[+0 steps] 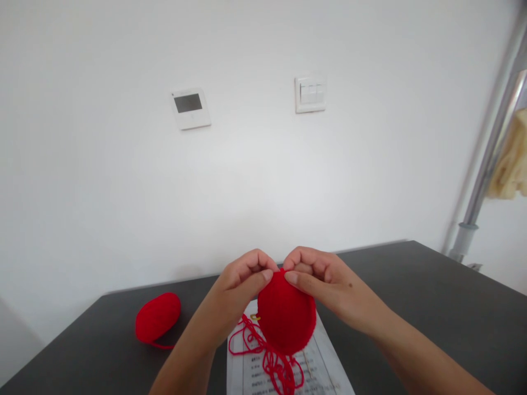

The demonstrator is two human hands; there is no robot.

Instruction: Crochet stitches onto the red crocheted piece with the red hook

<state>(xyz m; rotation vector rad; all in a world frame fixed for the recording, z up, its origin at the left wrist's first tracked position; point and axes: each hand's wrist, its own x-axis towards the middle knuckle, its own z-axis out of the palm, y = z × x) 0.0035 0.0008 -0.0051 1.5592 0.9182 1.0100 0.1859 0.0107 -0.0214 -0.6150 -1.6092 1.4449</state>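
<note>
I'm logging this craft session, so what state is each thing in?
Red round piece: held up by its top edge
Left hand: pinching that edge
Right hand: pinching it too
Yarn ball: wound, strand trailing
Loose yarn: in slack loops
Yellow clip: open or shut, unclear
Printed sheet: partly covered
Panel screen: dark
Wall switch: positions unclear

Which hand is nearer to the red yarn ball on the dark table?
Left: the left hand is right of the yarn ball; the right hand is farther right.
</note>
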